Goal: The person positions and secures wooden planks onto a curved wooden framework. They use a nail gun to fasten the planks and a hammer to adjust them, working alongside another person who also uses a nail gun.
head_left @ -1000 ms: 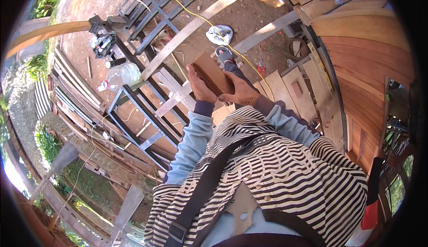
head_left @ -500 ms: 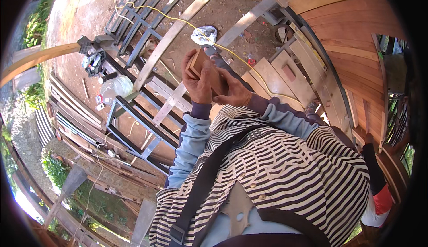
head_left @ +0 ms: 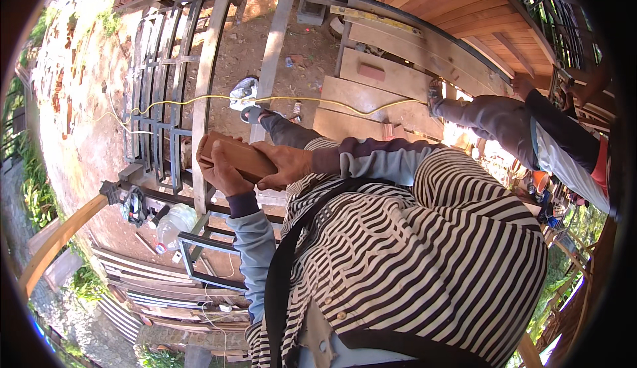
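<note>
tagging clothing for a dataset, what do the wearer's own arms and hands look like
The left hand and right hand are ungloved. The long, pale blue fabric left sleeve ends in a dark purple cuff. The long right sleeve pairs pale blue fabric with a dark purple panel and a dark cuff. A black-and-cream striped garment covers the upper right arm.

Left of the frame's centre, the wood (head_left: 244, 158) lay between left hand (head_left: 228, 177) and right hand (head_left: 290, 165). Above them, a cord (head_left: 199, 99) crossed a bag (head_left: 243, 90). A grating (head_left: 174, 61) lay upper left, a jug (head_left: 176, 224) lower left; planks (head_left: 391, 96) spanned upper centre, a block (head_left: 371, 71) on them. A co-worker (head_left: 499, 121) was at right.
</note>
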The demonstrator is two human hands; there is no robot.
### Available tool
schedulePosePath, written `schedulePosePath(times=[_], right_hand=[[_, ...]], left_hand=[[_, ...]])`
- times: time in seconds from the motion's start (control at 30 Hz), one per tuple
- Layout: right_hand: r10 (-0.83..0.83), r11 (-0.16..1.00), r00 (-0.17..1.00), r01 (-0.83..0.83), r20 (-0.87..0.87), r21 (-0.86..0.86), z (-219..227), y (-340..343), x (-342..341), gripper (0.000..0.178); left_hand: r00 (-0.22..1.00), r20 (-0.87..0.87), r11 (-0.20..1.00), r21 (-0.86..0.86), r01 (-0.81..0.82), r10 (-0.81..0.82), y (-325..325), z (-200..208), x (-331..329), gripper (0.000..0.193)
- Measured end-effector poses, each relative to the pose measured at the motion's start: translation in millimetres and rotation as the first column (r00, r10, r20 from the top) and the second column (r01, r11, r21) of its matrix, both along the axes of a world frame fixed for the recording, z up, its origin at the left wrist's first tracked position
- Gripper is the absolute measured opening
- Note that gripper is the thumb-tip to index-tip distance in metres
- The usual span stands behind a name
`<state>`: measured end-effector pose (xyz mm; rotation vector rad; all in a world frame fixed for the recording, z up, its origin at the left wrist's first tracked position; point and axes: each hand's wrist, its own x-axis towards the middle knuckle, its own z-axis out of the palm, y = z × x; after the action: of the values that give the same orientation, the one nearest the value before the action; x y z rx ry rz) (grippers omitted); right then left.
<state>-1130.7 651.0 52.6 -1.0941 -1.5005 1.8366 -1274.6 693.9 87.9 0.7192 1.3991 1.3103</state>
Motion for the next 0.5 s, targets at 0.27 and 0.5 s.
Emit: schedulePosePath(times=[0.27, 0.5], right_hand=[[0.018, 0.997, 1.0, -0.019, -0.023, -0.074, -12.2, 22.8, -22.5, 0.084], [0.037, 0.999, 0.999, -0.036, 0.027, -0.034, -3.3, 20.0, -47.7, 0.077]], left_hand=[[0.986, 0.166, 0.994, -0.097, 0.047, -0.031, 3.6, -16.2, -31.6, 0.05], [0.954, 0.282, 0.981, -0.132, 0.143, -0.101, -13.6, -15.6, -66.2, 0.034]])
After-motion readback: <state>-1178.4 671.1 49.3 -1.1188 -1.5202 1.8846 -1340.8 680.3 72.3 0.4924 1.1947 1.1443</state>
